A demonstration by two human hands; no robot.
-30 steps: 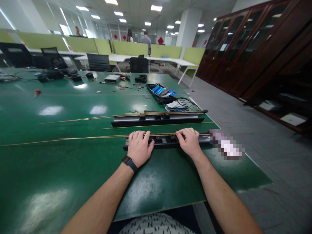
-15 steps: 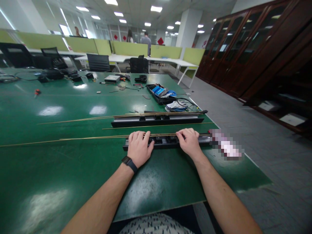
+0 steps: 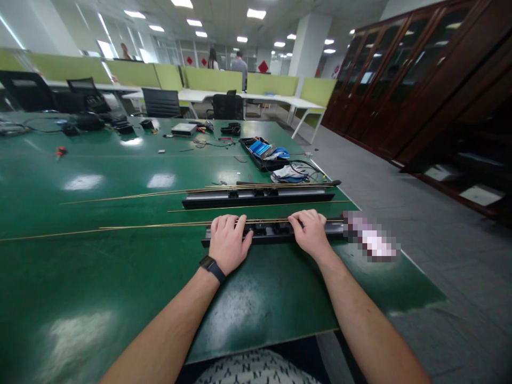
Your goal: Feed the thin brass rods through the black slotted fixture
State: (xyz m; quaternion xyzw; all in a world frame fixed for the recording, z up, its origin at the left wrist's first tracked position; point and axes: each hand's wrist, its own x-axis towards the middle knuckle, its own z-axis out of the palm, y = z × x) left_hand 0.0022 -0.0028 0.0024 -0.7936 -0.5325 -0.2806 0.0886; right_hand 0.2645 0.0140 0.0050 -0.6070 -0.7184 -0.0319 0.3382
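A long black-and-silver rail [image 3: 276, 238] lies crosswise on the table before me, with dark fittings along its channel. Thin brass-coloured rods [image 3: 156, 226] run along its far side and stick out well past its left end. My left hand [image 3: 229, 242] is wrapped over the rail's left part, thumb on the near side and fingers across the rods. Toward the right part, my right hand [image 3: 310, 232] has thumb and index finger pinched on the rods; its other fingers are curled. What lies under both palms is hidden.
Behind lies a second black rail [image 3: 258, 201] with more rods on top. A single rod [image 3: 200, 210] lies between the rails. Farther back are a black tray [image 3: 256, 157] of blue items and white gloves [image 3: 290, 173]. A pixelated object [image 3: 374, 240] sits by the table's right edge.
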